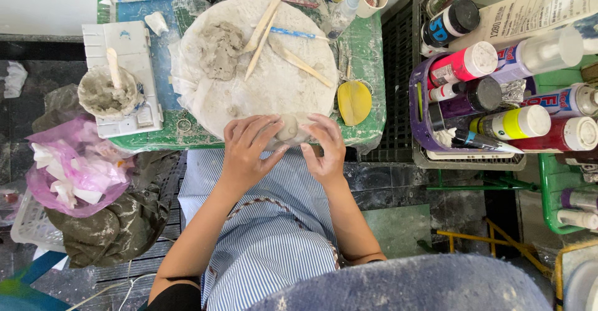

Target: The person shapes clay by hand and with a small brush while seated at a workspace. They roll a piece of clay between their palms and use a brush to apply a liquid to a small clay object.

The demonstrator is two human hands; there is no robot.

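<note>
My left hand [248, 151] and my right hand [326, 148] cup a small lump of grey clay [288, 128] between them at the near edge of a round, cloth-covered work board [274, 80]. Fingers of both hands press against the lump. A larger mound of grey clay [219, 49] lies on the far left of the board. Several wooden modelling sticks [265, 24] and a blue-handled tool [293, 33] rest across the board's far half.
A clay-smeared bowl with a stick [109, 91] sits on a white box left of the board. A yellow sponge-like pad [354, 102] lies to the right. A purple basket of paint bottles [498, 93] stands at right; a pink plastic bag [71, 167] hangs at left.
</note>
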